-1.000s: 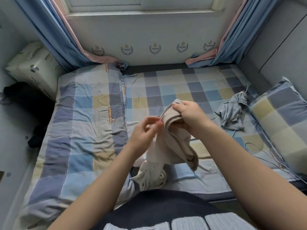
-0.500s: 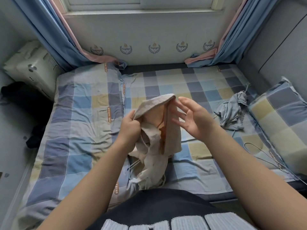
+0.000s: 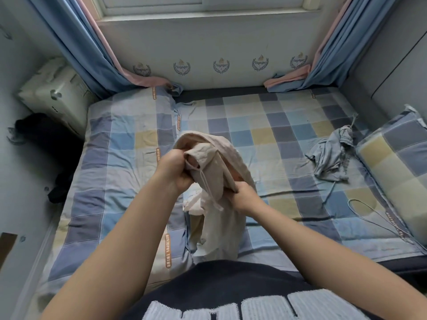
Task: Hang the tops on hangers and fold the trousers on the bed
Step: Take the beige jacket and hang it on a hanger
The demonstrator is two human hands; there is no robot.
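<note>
I hold a beige garment (image 3: 217, 172) with a drawstring up over the checked bed (image 3: 129, 185), bunched, its lower end hanging down to the near edge. My left hand (image 3: 175, 169) is closed on its upper left part, near the cord. My right hand (image 3: 242, 197) is closed on the cloth lower down at the right, its fingers tucked into the folds. A crumpled grey-blue garment (image 3: 330, 155) lies on the bed at the right. A thin wire hanger (image 3: 374, 218) rests flat on the bed near the pillow.
A checked pillow (image 3: 397, 172) lies at the right edge. Blue and pink curtains (image 3: 92, 54) hang at both far corners under the window. A white appliance (image 3: 55, 95) and dark clothes (image 3: 41, 135) sit left of the bed.
My right hand, open beside the cloth half a second ago, has dropped and closed on the garment's lower right part. My left hand has kept its grip and the garment has turned.
</note>
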